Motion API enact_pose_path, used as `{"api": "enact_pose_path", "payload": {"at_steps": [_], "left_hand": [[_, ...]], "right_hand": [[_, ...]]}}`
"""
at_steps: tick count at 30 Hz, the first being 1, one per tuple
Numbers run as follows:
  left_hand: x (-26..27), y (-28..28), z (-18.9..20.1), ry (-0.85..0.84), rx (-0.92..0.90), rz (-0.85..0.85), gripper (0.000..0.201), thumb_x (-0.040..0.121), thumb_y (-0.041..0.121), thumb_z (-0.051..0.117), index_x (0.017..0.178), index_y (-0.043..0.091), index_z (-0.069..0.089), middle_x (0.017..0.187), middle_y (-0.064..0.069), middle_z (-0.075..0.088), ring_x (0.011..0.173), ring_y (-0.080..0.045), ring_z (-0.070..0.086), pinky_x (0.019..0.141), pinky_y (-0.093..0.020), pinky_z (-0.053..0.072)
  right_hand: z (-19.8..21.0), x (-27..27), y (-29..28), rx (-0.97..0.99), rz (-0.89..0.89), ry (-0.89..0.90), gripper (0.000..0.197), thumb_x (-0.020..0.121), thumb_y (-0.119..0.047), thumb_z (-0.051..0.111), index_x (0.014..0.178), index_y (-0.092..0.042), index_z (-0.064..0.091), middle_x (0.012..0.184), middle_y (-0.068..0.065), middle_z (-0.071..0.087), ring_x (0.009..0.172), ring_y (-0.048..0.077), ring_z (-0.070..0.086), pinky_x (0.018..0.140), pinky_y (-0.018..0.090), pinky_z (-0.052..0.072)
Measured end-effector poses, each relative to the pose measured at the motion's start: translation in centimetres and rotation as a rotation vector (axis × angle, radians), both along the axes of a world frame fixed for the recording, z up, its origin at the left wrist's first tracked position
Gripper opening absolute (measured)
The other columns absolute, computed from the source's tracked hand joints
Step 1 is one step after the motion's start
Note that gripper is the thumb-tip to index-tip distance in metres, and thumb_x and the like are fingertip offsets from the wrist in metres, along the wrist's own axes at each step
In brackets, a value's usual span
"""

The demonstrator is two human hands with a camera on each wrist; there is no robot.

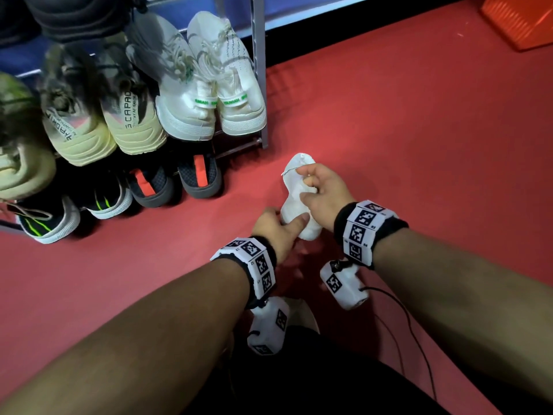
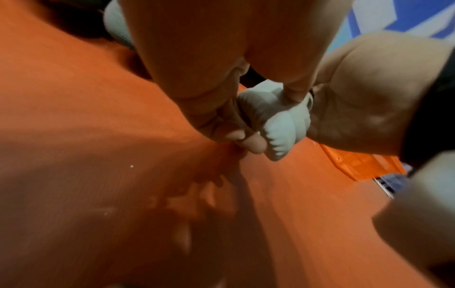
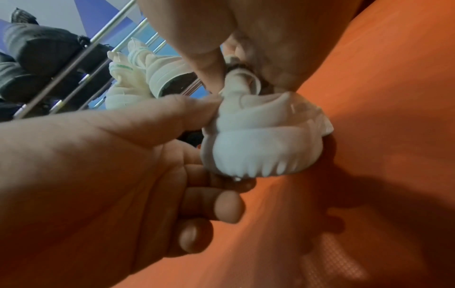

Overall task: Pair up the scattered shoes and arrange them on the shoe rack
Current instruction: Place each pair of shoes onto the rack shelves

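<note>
Both hands hold one white shoe (image 1: 296, 187) just above the red floor, right of the shoe rack (image 1: 259, 85). My left hand (image 1: 284, 223) grips its heel end, thumb on the side and fingers curled beneath. My right hand (image 1: 314, 187) pinches the shoe near its opening. The left wrist view shows the ribbed white heel (image 2: 278, 124) between the left hand's fingers (image 2: 221, 126) and the right hand (image 2: 369, 97). In the right wrist view the shoe (image 3: 261, 140) hangs between both hands. A pale shape (image 1: 303, 310) lies under my left wrist, mostly hidden.
The rack's middle shelf carries a white pair (image 1: 209, 85) and a beige pair (image 1: 104, 115). Below stand a black pair with red tabs (image 1: 179, 178) and black shoes with neon green stripes (image 1: 74, 211). An orange crate (image 1: 520, 19) sits far right on the red floor (image 1: 419, 130).
</note>
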State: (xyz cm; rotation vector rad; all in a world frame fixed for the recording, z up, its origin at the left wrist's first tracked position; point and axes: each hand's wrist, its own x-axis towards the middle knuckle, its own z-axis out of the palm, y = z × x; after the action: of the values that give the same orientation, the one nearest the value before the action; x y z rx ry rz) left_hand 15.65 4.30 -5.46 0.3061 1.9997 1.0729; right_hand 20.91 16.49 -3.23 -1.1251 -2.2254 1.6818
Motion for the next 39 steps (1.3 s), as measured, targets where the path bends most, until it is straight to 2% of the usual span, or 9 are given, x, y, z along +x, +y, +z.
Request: {"api": "enact_pose_path", "payload": {"at_steps": [5,10,15,20,27,32,35,37,39], "left_hand": [[-1.1,-0.4,0.1,-0.041,-0.013,0.173,0.049,0.066,0.043,0.05,0.083,0.0,0.067,0.07,-0.02,0.07,0.059,-0.034,0.065,0.056,-0.038,0.052],[-1.4,-1.0,-1.5,-0.081,0.014,0.338,0.061,0.057,0.047,0.041,0.088,-0.001,0.064,0.075,-0.023,0.069,0.071,-0.042,0.068,0.06,-0.042,0.048],[-2.3,-2.2,-3.5,-0.152,0.025,0.442,0.064,0.053,0.047,0.042,0.1,0.006,0.057,0.088,-0.023,0.07,0.077,-0.043,0.069,0.07,-0.053,0.053],[-2.5,-2.9,-4.1,-0.147,-0.016,0.492,0.041,0.058,0.036,0.045,0.093,0.016,0.048,0.09,-0.026,0.067,0.083,-0.048,0.067,0.081,-0.065,0.051],[-3.3,-3.1,-0.2,-0.119,0.032,0.436,0.032,0.07,0.027,0.051,0.101,0.019,0.044,0.095,-0.018,0.067,0.083,-0.038,0.068,0.073,-0.051,0.056],[-7.7,-1.8,1.2,-0.019,0.174,0.379,0.053,0.069,0.019,0.065,0.115,0.038,0.048,0.099,-0.008,0.068,0.084,-0.029,0.067,0.076,-0.048,0.054],[-8.2,-2.5,3.8,0.018,0.157,0.416,0.063,0.078,0.007,0.064,0.135,0.02,0.042,0.112,-0.01,0.062,0.095,-0.027,0.062,0.09,-0.043,0.052],[-8.0,-3.9,3.9,0.057,0.093,0.422,0.052,0.065,0.022,0.064,0.116,0.019,0.053,0.111,-0.016,0.065,0.099,-0.033,0.063,0.093,-0.047,0.051],[-8.0,-5.2,3.8,0.098,0.052,0.423,0.033,0.058,0.029,0.059,0.09,0.022,0.055,0.086,-0.012,0.065,0.075,-0.031,0.06,0.075,-0.039,0.05]], "right_hand": [[-0.5,-0.6,-1.3,-0.028,-0.048,0.047,0.029,0.085,-0.011,0.065,0.107,-0.028,0.057,0.085,-0.005,0.055,0.073,0.012,0.058,0.075,0.03,0.05],[-1.9,-0.1,-1.3,0.269,-0.098,-0.214,0.046,0.075,-0.056,0.064,0.108,-0.026,0.055,0.107,0.002,0.054,0.094,0.017,0.052,0.082,0.029,0.043],[-2.1,1.1,-2.1,-0.075,-0.052,-0.364,0.066,0.078,-0.07,0.058,0.109,-0.012,0.052,0.088,0.008,0.07,0.066,0.023,0.065,0.058,0.03,0.049],[-0.9,0.2,-4.1,-0.428,0.098,-0.345,0.048,0.092,-0.056,0.051,0.104,-0.01,0.06,0.068,0.011,0.069,0.049,0.022,0.059,0.048,0.023,0.043],[-0.7,-3.0,-5.0,-0.297,0.085,-0.325,0.032,0.099,-0.033,0.044,0.09,-0.007,0.061,0.067,0.013,0.068,0.053,0.023,0.065,0.056,0.034,0.057],[-0.1,-8.9,-2.8,-0.197,-0.053,-0.112,0.033,0.097,-0.013,0.045,0.13,-0.013,0.05,0.088,0.015,0.063,0.069,0.035,0.067,0.069,0.05,0.057],[0.4,-9.9,-1.9,-0.134,-0.128,-0.094,0.042,0.093,-0.01,0.05,0.134,-0.02,0.046,0.093,0.009,0.063,0.083,0.036,0.071,0.079,0.049,0.058],[0.3,-9.1,-1.9,-0.078,-0.085,-0.155,0.033,0.089,-0.014,0.055,0.121,-0.018,0.055,0.092,0.01,0.068,0.08,0.031,0.073,0.076,0.045,0.06],[0.2,-8.1,-2.3,-0.082,-0.05,-0.18,0.023,0.088,-0.015,0.057,0.111,-0.016,0.06,0.089,0.009,0.07,0.073,0.024,0.072,0.062,0.033,0.058]]}}
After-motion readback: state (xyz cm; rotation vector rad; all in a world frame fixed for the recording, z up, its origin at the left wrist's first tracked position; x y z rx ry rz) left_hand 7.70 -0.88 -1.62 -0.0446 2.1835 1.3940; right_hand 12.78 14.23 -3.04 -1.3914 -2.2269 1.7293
